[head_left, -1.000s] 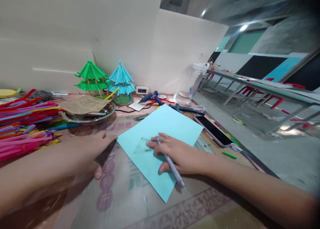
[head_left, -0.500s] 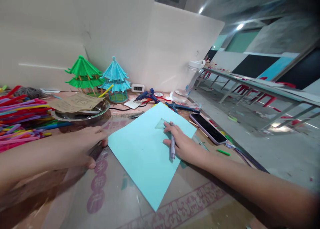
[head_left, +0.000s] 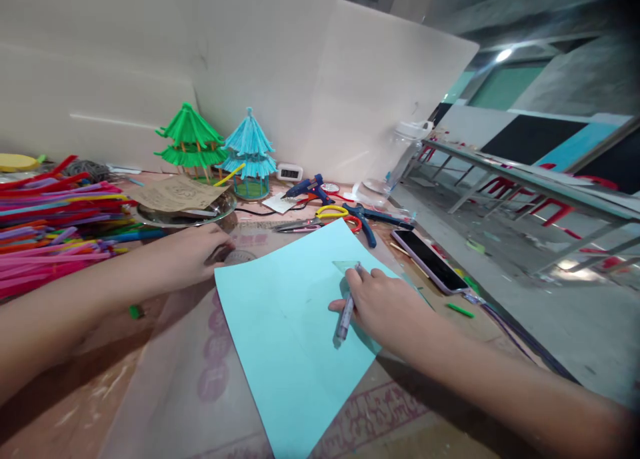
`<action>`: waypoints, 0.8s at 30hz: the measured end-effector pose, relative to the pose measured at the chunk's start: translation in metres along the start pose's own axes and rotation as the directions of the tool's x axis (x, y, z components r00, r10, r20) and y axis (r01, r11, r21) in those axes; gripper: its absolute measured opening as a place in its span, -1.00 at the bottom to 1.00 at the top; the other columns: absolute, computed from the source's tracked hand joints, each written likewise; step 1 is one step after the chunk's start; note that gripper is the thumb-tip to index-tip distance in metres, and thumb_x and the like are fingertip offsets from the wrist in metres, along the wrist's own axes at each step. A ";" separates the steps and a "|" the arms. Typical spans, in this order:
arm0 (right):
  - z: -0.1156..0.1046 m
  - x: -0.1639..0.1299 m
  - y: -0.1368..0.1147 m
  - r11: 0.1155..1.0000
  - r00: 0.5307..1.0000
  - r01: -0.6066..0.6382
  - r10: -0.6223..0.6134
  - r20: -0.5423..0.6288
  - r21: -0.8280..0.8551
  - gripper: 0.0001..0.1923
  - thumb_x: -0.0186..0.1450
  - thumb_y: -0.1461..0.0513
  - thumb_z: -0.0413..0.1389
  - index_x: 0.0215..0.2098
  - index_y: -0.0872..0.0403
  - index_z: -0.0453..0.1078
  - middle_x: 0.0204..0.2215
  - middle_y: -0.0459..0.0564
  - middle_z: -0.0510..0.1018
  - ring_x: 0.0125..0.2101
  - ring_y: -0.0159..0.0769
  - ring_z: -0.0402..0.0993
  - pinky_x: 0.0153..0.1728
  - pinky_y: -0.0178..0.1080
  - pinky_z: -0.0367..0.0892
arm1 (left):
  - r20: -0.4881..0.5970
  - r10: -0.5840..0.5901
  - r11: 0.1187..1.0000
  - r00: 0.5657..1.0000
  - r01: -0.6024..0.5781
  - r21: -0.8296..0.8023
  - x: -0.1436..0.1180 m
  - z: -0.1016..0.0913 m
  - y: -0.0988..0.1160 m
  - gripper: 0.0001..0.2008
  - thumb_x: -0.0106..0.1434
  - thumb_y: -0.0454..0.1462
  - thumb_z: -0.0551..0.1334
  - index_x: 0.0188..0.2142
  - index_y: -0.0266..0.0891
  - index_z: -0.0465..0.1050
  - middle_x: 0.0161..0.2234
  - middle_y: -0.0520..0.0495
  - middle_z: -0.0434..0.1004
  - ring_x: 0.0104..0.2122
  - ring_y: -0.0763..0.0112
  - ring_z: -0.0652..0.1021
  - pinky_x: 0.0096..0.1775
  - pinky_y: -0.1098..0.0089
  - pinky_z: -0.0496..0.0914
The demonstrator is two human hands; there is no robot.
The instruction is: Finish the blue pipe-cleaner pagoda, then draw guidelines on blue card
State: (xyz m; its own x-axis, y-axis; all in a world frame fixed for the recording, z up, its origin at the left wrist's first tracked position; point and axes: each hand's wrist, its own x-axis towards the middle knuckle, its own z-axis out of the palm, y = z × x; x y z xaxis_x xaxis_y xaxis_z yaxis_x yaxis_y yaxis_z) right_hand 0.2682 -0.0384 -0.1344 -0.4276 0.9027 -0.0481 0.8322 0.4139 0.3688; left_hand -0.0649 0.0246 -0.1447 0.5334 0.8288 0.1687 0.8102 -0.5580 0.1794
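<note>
— clutter behind the sheet?
— scissors, glue gun, phone; straws piled far left.
— the paper?
— light blue paper flat on the table, one corner pointing at the camera.
— hands?
— right hand closed around a pen, tip up on a clear set square, its length running near to far. left hand rests off the paper's corner, fingers loosely curled, holding nothing visible.

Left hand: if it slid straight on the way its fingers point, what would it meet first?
The left hand points right, along the table. Likely first is the far corner of the light blue paper; beyond lie the scissors. Depth is unclear, so it may pass just behind the paper's edge.
</note>
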 end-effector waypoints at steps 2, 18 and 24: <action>-0.001 0.003 -0.002 0.999 1.000 -0.029 0.030 -0.009 0.037 -0.51 0.40 -0.09 -0.01 -0.18 0.18 0.43 -0.33 0.34 0.57 -0.38 0.04 0.58 -0.47 -0.10 0.44 | 0.084 0.021 1.000 0.996 -0.021 -0.008 0.005 0.002 0.000 -0.57 0.27 -0.10 0.19 0.06 -0.23 0.49 0.03 -0.21 0.51 -0.03 0.10 0.53 -0.01 0.20 0.42; 0.014 0.023 -0.022 0.693 0.937 0.347 -0.292 -0.193 0.632 -0.67 0.39 0.04 0.13 -0.06 0.10 0.25 0.36 0.29 0.16 0.39 0.08 -0.04 0.35 0.24 -0.04 | 0.019 0.088 0.996 0.996 -0.088 -0.001 0.012 0.006 0.012 -0.55 0.37 -0.28 0.05 0.23 -0.10 0.36 0.19 -0.09 0.44 0.13 0.19 0.47 0.14 0.23 0.33; 0.010 0.019 -0.028 0.811 0.983 0.185 -0.160 -0.094 0.555 -0.59 0.38 0.00 0.12 -0.03 0.16 0.28 0.37 0.34 0.12 0.38 0.23 -0.07 0.31 0.34 -0.04 | 0.073 -0.046 0.998 0.996 0.048 -0.031 0.009 0.015 0.008 -0.58 0.31 -0.06 0.12 0.09 -0.10 0.47 -0.12 -0.17 0.55 -0.15 0.11 0.57 -0.12 0.24 0.43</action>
State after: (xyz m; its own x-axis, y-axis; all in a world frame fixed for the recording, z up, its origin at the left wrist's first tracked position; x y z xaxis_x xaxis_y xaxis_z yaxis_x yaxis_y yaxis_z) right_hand 0.2399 -0.0314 -0.1547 -0.5862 0.8099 -0.0191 0.7917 0.5678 -0.2254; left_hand -0.0503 0.0286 -0.1560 0.5120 0.8544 0.0891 0.8270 -0.5183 0.2177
